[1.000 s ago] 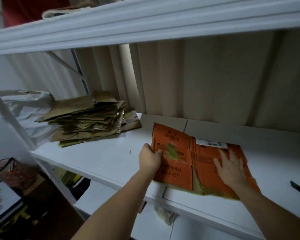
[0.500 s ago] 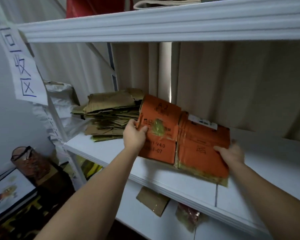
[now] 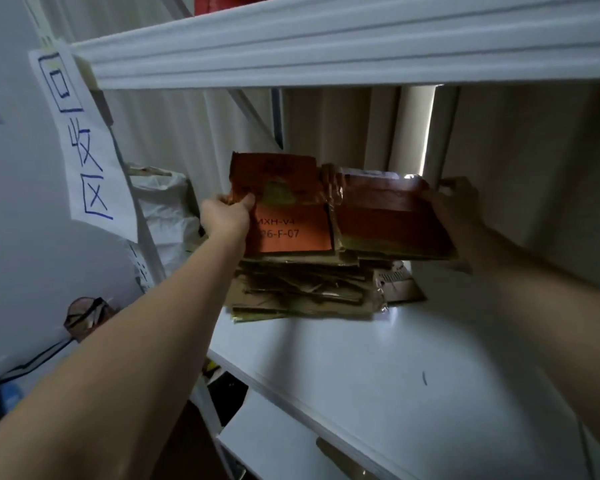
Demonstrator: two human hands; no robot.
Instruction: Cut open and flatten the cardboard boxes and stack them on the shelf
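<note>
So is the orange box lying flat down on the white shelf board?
No, both hands, left hand and right hand, hold the orange cardboard over the brown cardboard pile.

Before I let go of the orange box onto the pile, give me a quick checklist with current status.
1. Orange flattened box flattened: ok.
2. Left hand grips its left edge: ok.
3. Right hand holds its right edge: ok.
4. Box over the cardboard stack: ok.
5. Box resting fully on the stack: cannot tell.
6. Stack sits squarely on the shelf: not ok, sheets splay unevenly.
</note>
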